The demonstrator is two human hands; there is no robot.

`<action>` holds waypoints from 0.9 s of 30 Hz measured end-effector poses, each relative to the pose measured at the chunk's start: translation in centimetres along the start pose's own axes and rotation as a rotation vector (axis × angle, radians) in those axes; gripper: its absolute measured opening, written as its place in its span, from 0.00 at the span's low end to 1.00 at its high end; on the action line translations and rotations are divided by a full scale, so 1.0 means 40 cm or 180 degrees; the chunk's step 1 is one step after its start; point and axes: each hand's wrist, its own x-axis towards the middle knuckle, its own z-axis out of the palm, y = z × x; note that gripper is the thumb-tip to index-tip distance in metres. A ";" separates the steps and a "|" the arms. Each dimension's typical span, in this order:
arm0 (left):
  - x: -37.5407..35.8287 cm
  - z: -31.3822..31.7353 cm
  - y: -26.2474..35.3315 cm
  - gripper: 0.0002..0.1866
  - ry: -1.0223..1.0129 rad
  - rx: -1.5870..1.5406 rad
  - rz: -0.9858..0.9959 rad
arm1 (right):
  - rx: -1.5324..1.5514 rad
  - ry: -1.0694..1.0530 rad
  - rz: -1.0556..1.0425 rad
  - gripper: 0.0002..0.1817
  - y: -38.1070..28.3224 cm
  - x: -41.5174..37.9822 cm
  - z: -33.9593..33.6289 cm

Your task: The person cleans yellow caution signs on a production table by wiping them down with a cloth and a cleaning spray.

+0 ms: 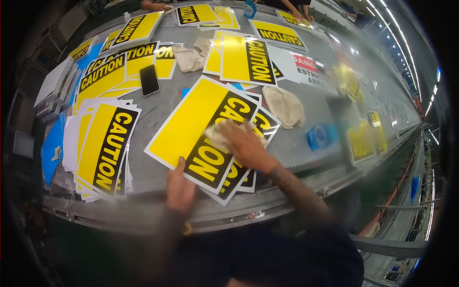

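A yellow and black caution sign [177,129] lies tilted on top of several similar signs in front of me. My left hand [180,189] grips its lower left edge, thumb on the face and the other fingers hidden beneath. My right hand [246,143] presses a whitish cloth [217,136] on the black lettered band, covering part of the word. To the left stands a fanned stack of caution signs [103,148]. Beyond the right hand, another off-white cloth [284,106] rests crumpled on the table.
A black phone [149,80] lies on the grey table [153,112] among sign piles. A blue bottle [321,136] is at the right, another blue bottle [249,8] at the far side. A red and white sign [311,71] lies beyond. Other people's hands [301,18] show at the far edge.
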 end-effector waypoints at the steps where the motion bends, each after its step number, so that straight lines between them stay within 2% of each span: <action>1: -0.001 -0.006 0.001 0.22 -0.0059 0.0022 -0.0076 | -0.0165 0.0079 0.0149 0.32 0.085 0.026 0.006; 3: -0.008 0.000 0.005 0.22 0.0028 0.0140 -0.0124 | -0.0785 0.0395 0.0473 0.29 0.279 0.087 0.004; 4: -0.003 -0.010 0.003 0.22 -0.0050 0.0096 -0.0126 | -0.0828 0.0468 0.0563 0.22 0.402 0.094 0.009; 5: 0.003 -0.026 -0.001 0.23 -0.0084 0.0060 -0.0111 | 0.0072 0.0272 0.1981 0.18 0.388 0.154 -0.081; 6: 0.003 -0.035 0.001 0.23 -0.0075 0.0049 -0.0143 | 0.0196 0.1373 0.1705 0.19 0.396 0.167 -0.096; 7: 0.005 -0.044 0.004 0.23 -0.0044 0.0009 -0.0153 | 0.0400 0.1542 0.1724 0.18 0.402 0.160 -0.118; 9: -0.009 -0.040 0.014 0.23 0.0055 0.0002 -0.0120 | 0.0944 0.1178 0.1919 0.17 0.262 0.155 -0.187; 11: -0.007 -0.040 0.016 0.23 0.0023 -0.0002 -0.0165 | 0.0849 0.0840 0.0739 0.24 0.158 0.091 -0.107; 12: -0.007 -0.034 0.021 0.23 -0.0023 0.0012 -0.0210 | 0.1179 -0.0199 0.1026 0.35 0.049 0.063 -0.095; 13: 0.004 -0.039 0.019 0.23 -0.0026 0.0040 -0.0230 | 0.1332 -0.0309 0.0308 0.41 -0.055 0.044 -0.077; 16: 0.024 -0.064 0.014 0.22 -0.0008 0.0067 -0.0314 | 0.0163 -0.0388 -0.0501 0.39 -0.041 0.042 -0.019; 17: 0.003 -0.030 0.022 0.22 0.0034 0.0072 -0.0172 | -0.0194 -0.0409 -0.0771 0.38 -0.036 0.046 0.015; 18: 0.003 -0.029 0.022 0.22 0.0128 0.0103 -0.0234 | 0.0220 -0.0407 0.0120 0.37 0.087 0.067 0.028; 19: 0.000 -0.032 0.023 0.21 0.0222 0.0122 -0.0287 | -0.0282 0.0371 0.0066 0.34 0.209 0.091 0.022; 20: 0.000 -0.034 0.019 0.22 0.0203 0.0126 -0.0233 | 0.0036 0.0053 0.1043 0.30 0.307 0.135 -0.010; 21: -0.008 -0.023 0.025 0.22 0.0215 0.0071 -0.0258 | 0.0039 0.0083 0.1206 0.27 0.292 0.153 -0.069; 23: 0.004 -0.039 0.018 0.23 0.0189 -0.0102 -0.0259 | 0.0704 -0.0148 0.0406 0.27 0.229 0.104 -0.005; 24: 0.017 -0.059 0.012 0.24 0.0089 -0.0167 -0.0357 | 0.0640 -0.0127 -0.0394 0.28 0.096 0.106 -0.025; 25: 0.025 -0.067 0.015 0.26 0.0045 -0.0362 -0.0470 | 0.0067 -0.0402 -0.0757 0.30 -0.013 0.090 0.005; 27: 0.020 -0.062 0.027 0.27 -0.0055 -0.0550 -0.0594 | 0.0730 -0.0360 -0.0939 0.29 -0.177 0.053 -0.005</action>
